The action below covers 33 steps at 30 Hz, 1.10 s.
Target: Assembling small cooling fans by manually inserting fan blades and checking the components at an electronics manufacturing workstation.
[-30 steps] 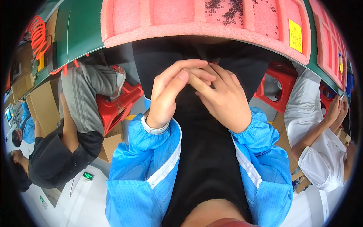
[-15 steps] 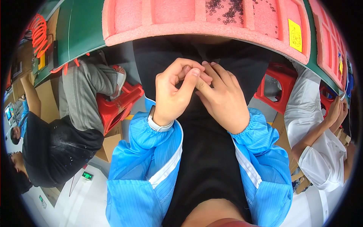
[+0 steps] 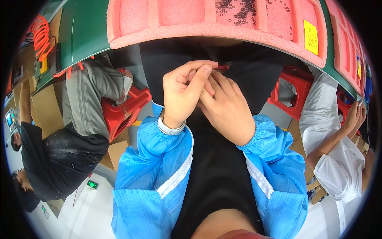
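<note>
My left hand (image 3: 180, 92) is closed, its fingers curled and the thumb laid over the index finger. Whether anything small is inside them cannot be made out. Against it rests my right hand (image 3: 230, 104), back upward, with fingers fairly straight and side by side. Its thumb and fingertips are partly hidden where the two hands overlap. Both are above my lap, just short of a pink foam tray (image 3: 223, 32) on the table. Small black rings (image 3: 243, 12) lie scattered in the tray's compartments, and a yellow label (image 3: 310, 38) sits at its right end.
The green table (image 3: 89, 30) carries a second pink foam tray (image 3: 345, 53) at right. Co-workers sit on either side, one in a black shirt (image 3: 65, 159), one in a white shirt (image 3: 338, 175). Red stools (image 3: 292, 89) flank my legs. An orange coiled hose (image 3: 41, 38) hangs at far left.
My right hand has shifted left and slid further under my left fingers, so the hands overlap more. The left index finger has straightened somewhat. The co-worker at left has moved slightly.
</note>
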Available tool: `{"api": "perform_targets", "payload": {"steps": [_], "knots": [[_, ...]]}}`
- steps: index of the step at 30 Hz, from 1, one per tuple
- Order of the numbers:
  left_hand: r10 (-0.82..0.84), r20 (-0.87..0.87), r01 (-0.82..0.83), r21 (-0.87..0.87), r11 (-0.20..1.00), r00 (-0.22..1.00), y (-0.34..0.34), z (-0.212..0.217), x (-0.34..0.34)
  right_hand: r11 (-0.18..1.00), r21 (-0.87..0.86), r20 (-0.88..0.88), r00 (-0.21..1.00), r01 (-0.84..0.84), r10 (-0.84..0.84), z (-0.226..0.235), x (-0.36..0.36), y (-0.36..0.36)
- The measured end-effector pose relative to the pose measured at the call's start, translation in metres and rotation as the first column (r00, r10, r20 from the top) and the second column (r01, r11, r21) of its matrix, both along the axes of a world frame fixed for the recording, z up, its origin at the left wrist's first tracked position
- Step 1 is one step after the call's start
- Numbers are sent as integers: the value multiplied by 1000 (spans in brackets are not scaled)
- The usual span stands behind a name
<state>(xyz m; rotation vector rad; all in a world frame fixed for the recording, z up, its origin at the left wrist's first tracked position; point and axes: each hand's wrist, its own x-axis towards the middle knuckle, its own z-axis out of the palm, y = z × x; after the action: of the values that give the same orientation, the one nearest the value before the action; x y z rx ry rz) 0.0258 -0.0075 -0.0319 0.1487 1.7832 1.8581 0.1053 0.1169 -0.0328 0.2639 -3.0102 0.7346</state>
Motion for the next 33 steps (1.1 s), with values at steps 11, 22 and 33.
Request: {"api": "perform_targets", "payload": {"steps": [11,22,33], "knots": [[-49,-133,77,212,974,990,1,0,-4,998,17,38,998,57,-58,10,-2,5],[-44,-63,49,83,995,997,-7,10,1,999,-32,-13,1000,15,-16,2,2,-2],[17,-33,-14,87,996,999,-5,14,1,999,-31,-38,999,-32,31,3,-1,-3]]}}
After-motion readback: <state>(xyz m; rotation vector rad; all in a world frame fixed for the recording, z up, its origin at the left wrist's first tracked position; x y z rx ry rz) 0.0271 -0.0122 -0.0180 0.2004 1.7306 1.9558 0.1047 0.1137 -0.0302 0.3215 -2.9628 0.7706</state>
